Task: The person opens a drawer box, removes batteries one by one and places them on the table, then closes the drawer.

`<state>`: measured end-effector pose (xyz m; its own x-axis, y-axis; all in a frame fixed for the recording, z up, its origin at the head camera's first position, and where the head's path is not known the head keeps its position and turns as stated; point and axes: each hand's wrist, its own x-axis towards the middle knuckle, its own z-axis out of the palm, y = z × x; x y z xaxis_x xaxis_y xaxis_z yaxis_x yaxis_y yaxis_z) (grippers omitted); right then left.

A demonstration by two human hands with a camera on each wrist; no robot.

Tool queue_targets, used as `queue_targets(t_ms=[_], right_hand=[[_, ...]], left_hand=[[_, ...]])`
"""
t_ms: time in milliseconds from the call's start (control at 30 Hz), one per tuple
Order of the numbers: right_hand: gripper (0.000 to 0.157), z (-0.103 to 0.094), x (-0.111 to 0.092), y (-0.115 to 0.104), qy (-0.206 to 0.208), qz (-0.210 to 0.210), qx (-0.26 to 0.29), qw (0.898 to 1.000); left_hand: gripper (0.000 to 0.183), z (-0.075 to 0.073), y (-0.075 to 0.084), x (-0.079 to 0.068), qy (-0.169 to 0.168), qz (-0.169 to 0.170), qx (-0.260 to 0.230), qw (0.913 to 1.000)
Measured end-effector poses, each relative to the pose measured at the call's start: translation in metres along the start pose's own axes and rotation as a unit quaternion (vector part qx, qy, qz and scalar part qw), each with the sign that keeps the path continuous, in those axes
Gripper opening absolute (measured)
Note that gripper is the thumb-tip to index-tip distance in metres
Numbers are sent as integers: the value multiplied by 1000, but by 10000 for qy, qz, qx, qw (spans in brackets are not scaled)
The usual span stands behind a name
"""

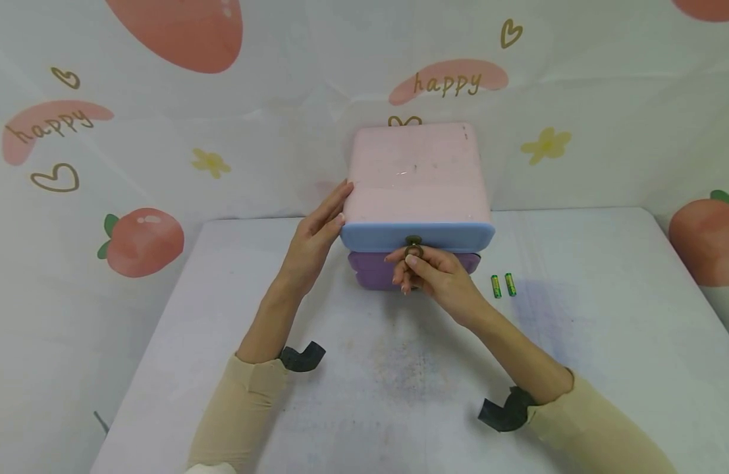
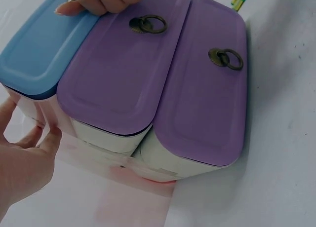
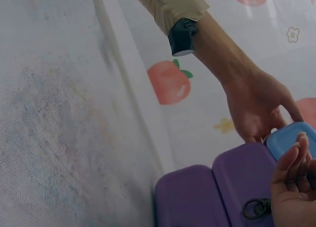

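A small drawer cabinet with a pink top (image 1: 417,171) stands against the back wall. It has a blue top drawer (image 1: 370,237) and two purple drawers (image 2: 118,64) beneath. My right hand (image 1: 450,283) pinches the brass ring handle (image 1: 413,251) of the blue drawer between thumb and index finger, the other fingers loosely bent below it. With fingers extended, my left hand (image 1: 311,247) rests against the cabinet's left side, near the top drawer. The lower drawers carry brass ring pulls (image 2: 232,59) of the same kind. In the left wrist view, the right hand covers most of the blue drawer's handle.
Two green batteries (image 1: 503,285) lie on the white table (image 1: 269,408) to the right of the cabinet. Behind the table hangs a white cloth (image 1: 317,79) printed with fruit, flowers and lettering. Dark bands (image 1: 506,411) are at both wrists.
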<state>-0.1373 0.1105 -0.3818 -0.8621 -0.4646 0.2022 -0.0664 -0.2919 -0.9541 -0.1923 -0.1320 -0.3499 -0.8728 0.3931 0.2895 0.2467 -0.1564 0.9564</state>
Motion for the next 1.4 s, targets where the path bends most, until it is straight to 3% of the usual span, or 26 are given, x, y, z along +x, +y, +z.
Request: queue_targets(t_ms=[300, 767, 1400], right_hand=[[39, 0, -1, 1, 70, 12, -94, 9999], [38, 0, -8, 8, 508, 186, -527, 9971], [39, 0, -18, 25, 737, 150, -380, 9964]], left_hand=[[57, 0, 0, 0, -18, 59, 119, 9999], [55, 4, 0, -2, 195, 1, 489, 9986], [55, 8, -3, -4, 298, 54, 602, 9977]])
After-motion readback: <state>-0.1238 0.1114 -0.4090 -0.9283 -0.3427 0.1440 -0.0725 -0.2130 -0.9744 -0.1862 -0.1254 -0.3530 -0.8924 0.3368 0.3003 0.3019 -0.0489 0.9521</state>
